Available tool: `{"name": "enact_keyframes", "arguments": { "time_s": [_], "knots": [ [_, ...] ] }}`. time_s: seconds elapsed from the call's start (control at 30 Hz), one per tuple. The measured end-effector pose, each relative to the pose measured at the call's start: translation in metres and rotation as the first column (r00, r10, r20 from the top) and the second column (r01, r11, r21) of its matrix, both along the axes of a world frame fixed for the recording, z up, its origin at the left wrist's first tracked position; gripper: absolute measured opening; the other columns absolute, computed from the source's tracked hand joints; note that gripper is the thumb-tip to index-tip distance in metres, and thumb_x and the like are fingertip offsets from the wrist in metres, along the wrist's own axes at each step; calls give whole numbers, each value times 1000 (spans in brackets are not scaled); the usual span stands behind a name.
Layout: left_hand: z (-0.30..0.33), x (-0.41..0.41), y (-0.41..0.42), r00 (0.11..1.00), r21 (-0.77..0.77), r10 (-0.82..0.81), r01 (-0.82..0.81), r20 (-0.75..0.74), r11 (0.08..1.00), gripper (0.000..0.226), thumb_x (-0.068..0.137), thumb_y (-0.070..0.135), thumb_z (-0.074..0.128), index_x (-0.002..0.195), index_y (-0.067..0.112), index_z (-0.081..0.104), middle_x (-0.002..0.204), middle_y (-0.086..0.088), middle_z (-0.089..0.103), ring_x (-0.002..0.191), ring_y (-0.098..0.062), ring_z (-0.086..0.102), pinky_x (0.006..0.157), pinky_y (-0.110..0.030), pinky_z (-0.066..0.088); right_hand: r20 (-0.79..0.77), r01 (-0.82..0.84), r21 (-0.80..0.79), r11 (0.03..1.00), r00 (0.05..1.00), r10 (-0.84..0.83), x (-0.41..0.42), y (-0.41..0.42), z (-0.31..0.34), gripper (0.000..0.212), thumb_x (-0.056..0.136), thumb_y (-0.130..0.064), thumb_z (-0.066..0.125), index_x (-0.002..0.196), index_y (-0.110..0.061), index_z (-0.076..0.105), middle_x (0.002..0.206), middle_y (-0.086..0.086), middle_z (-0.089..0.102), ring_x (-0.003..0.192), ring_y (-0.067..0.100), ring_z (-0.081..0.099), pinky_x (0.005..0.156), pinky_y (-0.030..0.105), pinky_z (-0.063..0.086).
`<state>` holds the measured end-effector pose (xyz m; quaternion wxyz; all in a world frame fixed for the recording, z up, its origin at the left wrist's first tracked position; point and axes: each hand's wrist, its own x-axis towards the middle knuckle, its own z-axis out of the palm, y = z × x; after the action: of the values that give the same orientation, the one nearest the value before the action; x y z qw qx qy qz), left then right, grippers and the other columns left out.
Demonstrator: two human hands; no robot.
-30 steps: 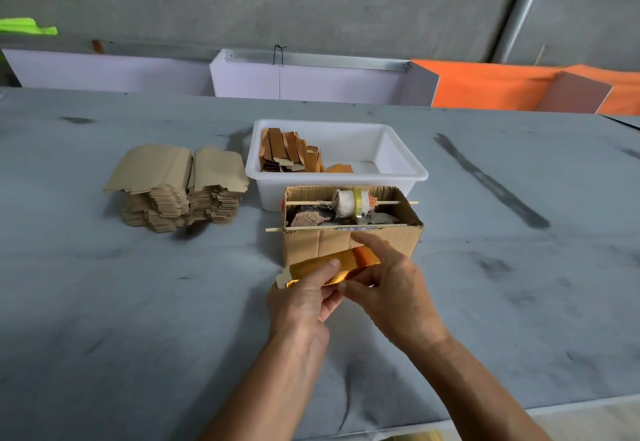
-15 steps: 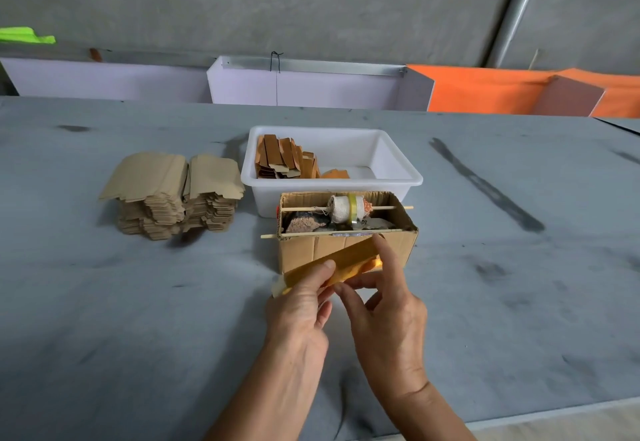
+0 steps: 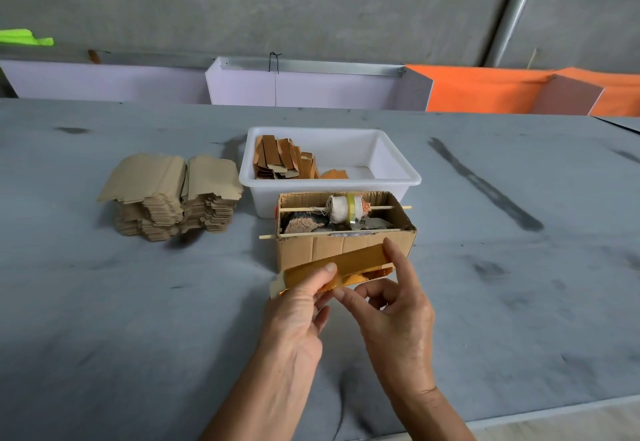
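A long flat gold-foil cardboard piece (image 3: 349, 265) is held just in front of a small open cardboard box (image 3: 325, 245). My left hand (image 3: 299, 305) pinches its left part, thumb on top. My right hand (image 3: 398, 309) holds its right end, with the index finger laid along the upper edge and the thumb underneath. The box carries two thin sticks across its top, and a roll wrapped in white cloth (image 3: 344, 208) sits on the far stick.
A white plastic tub (image 3: 398, 181) behind the box holds several folded brown pieces (image 3: 284, 160). Two stacks of flat tan cardboard blanks (image 3: 169, 194) stand to the left. The grey table's front edge runs at the lower right. Lilac and orange bins line the far side.
My right hand has turned, its index finger now stretched up along the gold piece's right end. The piece has risen slightly. The left hand keeps its hold.
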<state>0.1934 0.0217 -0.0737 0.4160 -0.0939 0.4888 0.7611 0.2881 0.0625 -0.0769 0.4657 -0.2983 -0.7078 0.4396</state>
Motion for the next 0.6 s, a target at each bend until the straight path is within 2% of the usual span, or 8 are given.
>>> {"name": "enact_keyframes", "arguments": {
  "time_s": [0.13,0.23,0.3,0.37,0.5,0.6],
  "knots": [
    [-1,3,0,1000,-15,29,-29,4,999,42,67,11,78,106,14,60,95,-4,69,66,-9,61,60,-25,39,-36,-80,-133,988,996,76,-2,-2,-1,89,69,-9,82,143,-20,34,63,-11,70,56,-1,61,62,8,45],
    [0,5,1,999,-22,36,-36,3,999,39,65,12,79,100,14,61,95,-5,70,68,-10,62,61,-24,39,-128,-161,-280,946,983,130,-2,-3,2,89,73,1,76,146,-17,29,63,-1,70,63,9,67,65,14,50],
    [1,6,0,999,-17,44,-43,7,999,38,65,11,79,99,13,62,97,-6,70,70,-11,63,62,-24,40,-216,-217,-377,900,966,143,-2,-4,5,86,76,8,71,146,-17,28,59,2,67,61,10,66,62,13,50],
    [2,6,0,999,-6,28,-28,16,1000,38,66,9,78,100,13,62,98,-6,69,74,-12,63,62,-25,41,-284,-243,-455,857,952,119,-2,-6,5,84,77,10,68,146,-19,30,54,-2,63,55,5,61,56,10,46],
    [1,9,-2,998,7,-54,53,29,999,18,69,8,76,81,12,63,89,-6,68,79,-14,62,65,-25,43,-344,-216,-508,834,939,34,-6,-10,4,79,79,2,69,145,-23,33,44,-12,45,46,-1,47,50,9,41],
    [2,10,-2,995,15,-94,94,18,995,17,66,8,76,78,10,64,82,-7,67,76,-15,61,65,-25,45,-370,-161,-506,847,928,-44,-10,-9,3,84,77,9,67,146,-23,31,45,-13,48,49,-2,53,54,7,45]
  ]
}}
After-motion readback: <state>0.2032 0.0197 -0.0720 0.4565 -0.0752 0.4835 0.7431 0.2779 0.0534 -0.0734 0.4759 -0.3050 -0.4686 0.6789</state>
